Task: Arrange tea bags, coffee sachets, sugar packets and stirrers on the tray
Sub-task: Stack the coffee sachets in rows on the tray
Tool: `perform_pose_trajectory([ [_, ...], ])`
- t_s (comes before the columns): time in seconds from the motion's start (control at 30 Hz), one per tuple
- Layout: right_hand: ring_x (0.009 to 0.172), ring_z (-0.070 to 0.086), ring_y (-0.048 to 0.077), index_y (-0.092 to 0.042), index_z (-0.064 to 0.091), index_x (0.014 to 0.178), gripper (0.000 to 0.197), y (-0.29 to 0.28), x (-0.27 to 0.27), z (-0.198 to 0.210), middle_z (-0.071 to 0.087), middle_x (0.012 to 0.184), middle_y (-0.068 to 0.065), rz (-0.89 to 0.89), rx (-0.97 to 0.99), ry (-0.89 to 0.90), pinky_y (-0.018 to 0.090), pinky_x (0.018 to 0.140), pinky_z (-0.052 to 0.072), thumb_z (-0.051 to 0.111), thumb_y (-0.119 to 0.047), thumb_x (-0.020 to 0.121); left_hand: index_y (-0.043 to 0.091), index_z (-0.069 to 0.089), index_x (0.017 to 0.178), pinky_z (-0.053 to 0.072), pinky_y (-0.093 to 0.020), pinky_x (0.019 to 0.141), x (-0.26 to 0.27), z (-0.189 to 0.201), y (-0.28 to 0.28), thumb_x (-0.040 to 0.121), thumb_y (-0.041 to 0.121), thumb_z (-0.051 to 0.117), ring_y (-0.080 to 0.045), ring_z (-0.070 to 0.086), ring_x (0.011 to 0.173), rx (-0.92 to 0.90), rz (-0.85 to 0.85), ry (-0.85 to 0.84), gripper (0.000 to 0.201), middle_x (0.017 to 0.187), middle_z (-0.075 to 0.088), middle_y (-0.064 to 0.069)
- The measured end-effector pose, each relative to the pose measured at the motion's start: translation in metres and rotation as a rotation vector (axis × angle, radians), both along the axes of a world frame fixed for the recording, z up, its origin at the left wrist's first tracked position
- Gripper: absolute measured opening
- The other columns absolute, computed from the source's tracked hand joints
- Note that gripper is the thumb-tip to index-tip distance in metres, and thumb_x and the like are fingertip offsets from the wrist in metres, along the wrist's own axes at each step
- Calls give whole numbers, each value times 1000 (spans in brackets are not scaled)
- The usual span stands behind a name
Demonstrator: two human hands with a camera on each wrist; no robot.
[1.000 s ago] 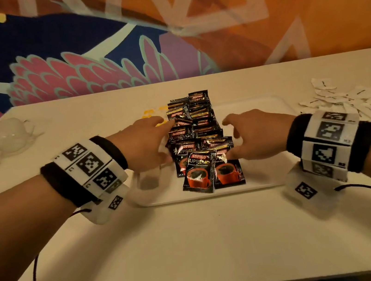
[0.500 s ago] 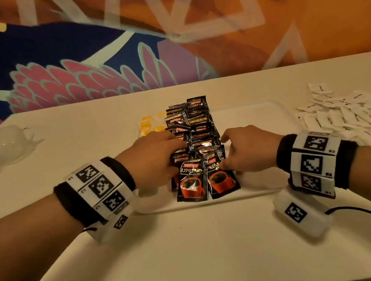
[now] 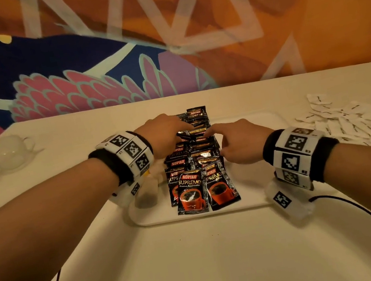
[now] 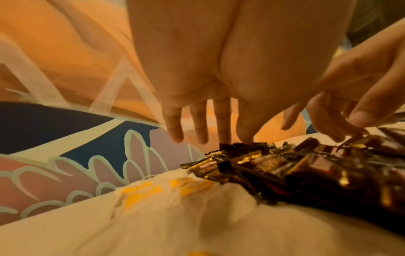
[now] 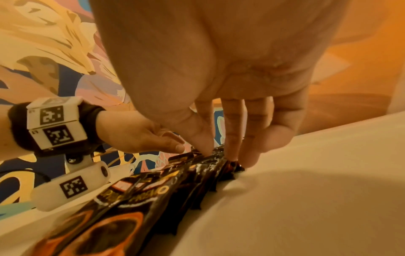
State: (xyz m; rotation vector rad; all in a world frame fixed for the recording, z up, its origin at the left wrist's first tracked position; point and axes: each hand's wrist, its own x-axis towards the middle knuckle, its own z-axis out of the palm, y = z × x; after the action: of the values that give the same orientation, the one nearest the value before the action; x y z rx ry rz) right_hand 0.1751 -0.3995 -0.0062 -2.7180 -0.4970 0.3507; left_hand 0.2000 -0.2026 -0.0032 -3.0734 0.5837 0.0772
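Observation:
A row of overlapping black coffee sachets (image 3: pixel 194 163) runs down the middle of the white tray (image 3: pixel 256 177). My left hand (image 3: pixel 166 132) reaches over the far part of the row, fingers straight, tips touching the sachets (image 4: pixel 245 155). My right hand (image 3: pixel 233 142) lies against the row's right side, its straight fingers (image 5: pixel 232 131) pressing the sachet edges (image 5: pixel 210 166). Neither hand holds anything. Yellow-tagged tea bags (image 4: pixel 153 190) lie on the tray left of the row, hidden under my left wrist in the head view.
White sugar packets (image 3: pixel 351 119) lie scattered on the table (image 3: pixel 198 259) to the right of the tray. Glass cups (image 3: pixel 6 154) stand at the far left. A cable (image 3: pixel 361 214) trails from my right wrist. A painted wall closes the far side.
Both hands have slid from the near end of the sachet row toward its middle and far end. The nearest sachets now lie uncovered.

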Motion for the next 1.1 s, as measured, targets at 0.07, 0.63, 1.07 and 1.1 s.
perform_pose_trajectory([
  [0.07, 99, 61, 20, -33, 37, 143, 59, 2, 4, 1, 60, 123, 6, 26, -9, 5, 31, 85, 53, 52, -13, 90, 32, 53, 133, 44, -42, 96, 3, 1, -1, 95, 20, 53, -23, 49, 118, 31, 15, -10, 40, 129, 57, 1],
  [0.63, 107, 57, 22, -19, 49, 131, 39, 1, 27, -2, 59, 124, 6, -54, -6, 3, 27, 81, 43, 55, -26, 93, 27, 53, 131, 46, -42, 94, -2, 7, 21, 82, 60, 60, -20, 54, 109, 60, 151, 118, 59, 121, 59, 3],
  [1.07, 92, 66, 24, -19, 48, 128, 39, 1, 24, 5, 60, 117, 4, -18, -85, 63, 34, 74, 57, 54, -22, 90, 28, 42, 141, 39, -43, 102, -10, 4, 39, 70, 67, 67, -20, 43, 122, 88, 131, 198, 86, 131, 47, 2],
  [1.1, 96, 64, 23, -20, 47, 131, 42, 2, 24, 6, 59, 119, 3, -13, -96, 52, 33, 78, 56, 55, -24, 90, 28, 40, 143, 39, -42, 103, -11, 2, 38, 70, 66, 68, -20, 41, 124, 88, 127, 200, 87, 133, 46, 2],
])
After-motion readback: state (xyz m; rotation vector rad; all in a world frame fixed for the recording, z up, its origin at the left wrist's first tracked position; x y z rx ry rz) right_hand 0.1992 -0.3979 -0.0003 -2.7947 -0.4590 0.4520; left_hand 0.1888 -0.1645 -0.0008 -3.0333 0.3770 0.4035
